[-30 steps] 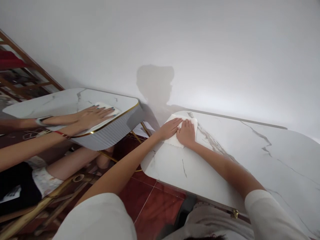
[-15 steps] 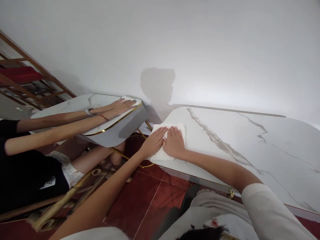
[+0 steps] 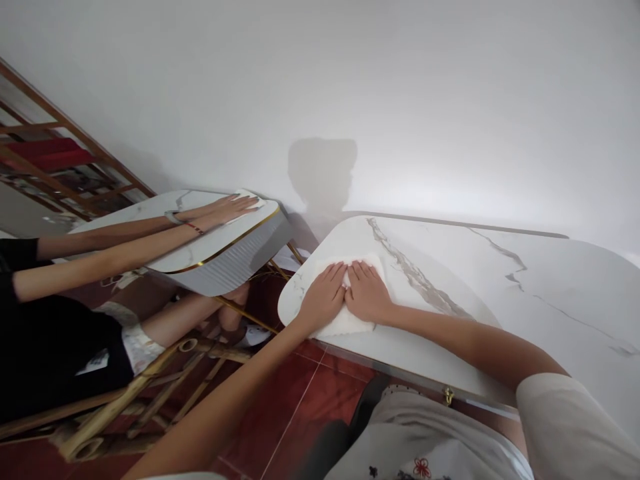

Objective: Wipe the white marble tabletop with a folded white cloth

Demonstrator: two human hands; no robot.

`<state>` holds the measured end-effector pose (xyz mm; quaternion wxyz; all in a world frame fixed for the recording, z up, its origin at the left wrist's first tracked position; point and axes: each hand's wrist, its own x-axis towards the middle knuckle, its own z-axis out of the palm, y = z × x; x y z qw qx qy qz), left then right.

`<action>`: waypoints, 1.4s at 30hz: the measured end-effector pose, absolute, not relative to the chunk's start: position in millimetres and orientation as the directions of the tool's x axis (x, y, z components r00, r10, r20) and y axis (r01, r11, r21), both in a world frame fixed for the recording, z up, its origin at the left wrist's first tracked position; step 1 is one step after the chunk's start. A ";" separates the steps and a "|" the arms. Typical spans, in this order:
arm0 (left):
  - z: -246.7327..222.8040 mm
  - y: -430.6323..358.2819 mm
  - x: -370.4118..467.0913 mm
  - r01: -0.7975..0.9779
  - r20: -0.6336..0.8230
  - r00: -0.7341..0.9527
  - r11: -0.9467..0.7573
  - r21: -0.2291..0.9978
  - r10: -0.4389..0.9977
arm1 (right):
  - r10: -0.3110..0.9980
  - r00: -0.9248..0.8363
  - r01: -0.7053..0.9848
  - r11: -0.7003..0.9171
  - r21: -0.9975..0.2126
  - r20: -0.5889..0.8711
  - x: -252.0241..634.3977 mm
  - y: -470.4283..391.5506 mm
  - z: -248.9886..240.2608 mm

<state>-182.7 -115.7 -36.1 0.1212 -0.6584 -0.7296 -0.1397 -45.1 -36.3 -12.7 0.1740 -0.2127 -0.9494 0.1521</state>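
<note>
A white cloth point(image 3: 353, 325) lies flat near the left end of a white marble-patterned table point(image 3: 500, 287). My left hand point(image 3: 324, 297) rests flat on the cloth, fingers stretched toward the wall. Beside it, my right hand point(image 3: 369, 292) presses on the same cloth with its fingers extended, the two thumbs close together. Parts of the cloth are hidden under both palms.
At the left, another person's hands point(image 3: 233, 208) lie on a white cloth on a second marble-patterned table point(image 3: 193, 250) with gold trim. That person sits on a bamboo chair point(image 3: 145, 393). A gold knob point(image 3: 448, 395) juts from my table's front. A white wall point(image 3: 450, 120) stands behind.
Both my hands and the cloth have slid to the right, away from the table's left edge. The other person's hands have shifted left along their table.
</note>
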 end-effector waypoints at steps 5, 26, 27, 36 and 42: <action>-31.9 -56.1 -190.4 0.994 0.365 -0.101 0.083 0.064 0.925 | 0.478 -0.829 0.389 0.865 -0.317 0.289 -58.8 18.2 -17.9; -30.0 120.1 -240.4 0.999 0.430 0.035 -0.043 0.007 0.902 | 0.572 -0.758 0.523 0.820 -0.232 0.313 -111.1 181.2 -22.5; -28.6 123.5 -237.9 0.998 0.423 0.049 -0.061 0.016 0.905 | 0.593 -0.742 0.546 0.805 -0.232 0.311 -107.5 181.2 -22.2; -25.0 117.6 -208.2 0.977 0.351 0.160 -0.199 0.078 0.923 | 0.714 -0.625 0.653 0.700 -0.289 0.316 -70.0 155.3 -20.3; -23.0 78.4 -196.8 0.961 0.316 0.215 -0.258 0.103 0.924 | 0.747 -0.585 0.686 0.663 -0.299 0.316 -54.9 109.7 -22.8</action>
